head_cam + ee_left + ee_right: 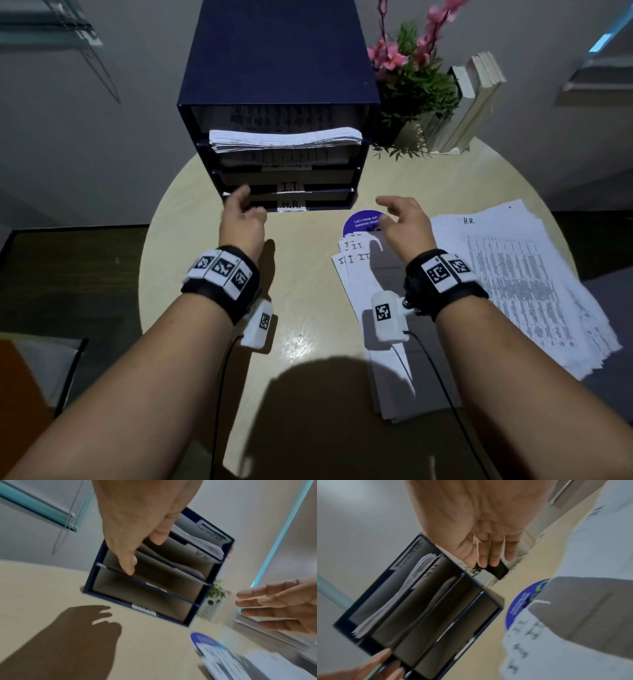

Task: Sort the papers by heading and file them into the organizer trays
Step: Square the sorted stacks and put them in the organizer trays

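Left hand (241,219), right hand (404,219): fingers loose, empty; organizer (277,102) top tray holds paper stack (284,138).

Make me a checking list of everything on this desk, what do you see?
Surface: round pale wooden table, glossy.
Job's things: navy organizer, trays labelled I.T. and H.R.; upper tray holds papers. I.T. papers and H.R. papers lie on the table.
Clutter: purple round disc, flower pot, books.
Grippers: left hand at the organizer's lower left corner, empty; right hand open above the I.T. papers.
Cables: black wrist cables.
Surroundings: grey wall, glass shelves.
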`<state>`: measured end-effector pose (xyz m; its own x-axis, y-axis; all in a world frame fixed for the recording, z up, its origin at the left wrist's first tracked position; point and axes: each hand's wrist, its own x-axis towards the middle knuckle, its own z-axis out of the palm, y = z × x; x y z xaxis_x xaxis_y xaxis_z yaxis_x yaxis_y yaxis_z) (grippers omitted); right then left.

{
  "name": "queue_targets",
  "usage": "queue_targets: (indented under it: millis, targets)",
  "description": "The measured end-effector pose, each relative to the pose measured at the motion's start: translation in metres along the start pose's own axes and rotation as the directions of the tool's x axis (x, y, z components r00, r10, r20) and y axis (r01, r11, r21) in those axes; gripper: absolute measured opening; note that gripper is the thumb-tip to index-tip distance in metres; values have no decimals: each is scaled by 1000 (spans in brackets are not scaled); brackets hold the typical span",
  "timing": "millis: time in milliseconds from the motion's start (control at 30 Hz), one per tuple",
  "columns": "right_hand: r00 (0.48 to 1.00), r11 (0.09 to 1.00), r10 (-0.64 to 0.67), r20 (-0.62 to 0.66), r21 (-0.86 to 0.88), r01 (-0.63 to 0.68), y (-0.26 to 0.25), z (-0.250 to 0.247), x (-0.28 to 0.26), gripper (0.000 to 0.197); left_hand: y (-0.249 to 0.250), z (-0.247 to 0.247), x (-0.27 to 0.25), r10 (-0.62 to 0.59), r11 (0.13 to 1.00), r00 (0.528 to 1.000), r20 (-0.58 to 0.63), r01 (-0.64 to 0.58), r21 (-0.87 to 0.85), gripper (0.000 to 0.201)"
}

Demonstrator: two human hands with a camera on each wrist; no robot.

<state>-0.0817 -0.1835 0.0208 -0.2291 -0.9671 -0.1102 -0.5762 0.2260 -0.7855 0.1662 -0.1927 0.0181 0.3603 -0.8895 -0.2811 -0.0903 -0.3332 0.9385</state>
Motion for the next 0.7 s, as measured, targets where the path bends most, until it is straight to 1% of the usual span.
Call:
queue_targets:
  millis: [33,67,100,167,233,333,367,433,533,600,633,700]
  targets:
    - [999,996,43,-3,-75,-43,13,-9,-3,34,-10,6,-10,-72,997,995,65,71,18,44]
    - [996,985,92,-5,-144,-91,29,-17,-5,34,-21,12,-18,-142,989,981,134,135,60,43]
    - [989,969,149,-6,-199,-148,43,-26,-8,35,-32,19,-27,-217,972,957,191,193,137,42]
    - [963,923,268,-4,-286,-258,74,-45,-12,36,-55,35,-43,-338,922,903,265,260,288,36]
    - [927,863,376,16,-370,-344,102,-63,-20,37,-73,51,-58,-403,889,850,341,275,365,20]
    - [859,742,506,-76,-469,-478,130,-86,-33,34,-89,73,-79,-458,851,799,390,265,454,21]
    - [841,712,533,-90,-490,-503,137,-89,-37,35,-88,79,-87,-468,844,795,385,274,461,22]
    - [828,693,558,-58,-517,-503,143,-89,-44,39,-82,90,-104,-513,821,781,356,326,468,20]
    - [844,723,536,14,-523,-451,147,-81,-50,43,-70,106,-131,-576,784,744,339,385,487,20]
    - [859,724,511,29,-553,-412,147,-78,-53,44,-64,115,-147,-610,738,726,319,372,564,19]
    - [863,724,504,34,-561,-400,148,-77,-53,43,-62,120,-154,-614,707,737,283,355,611,22]
    - [875,738,481,62,-567,-365,149,-78,-54,41,-64,129,-165,-557,678,806,200,303,669,34]
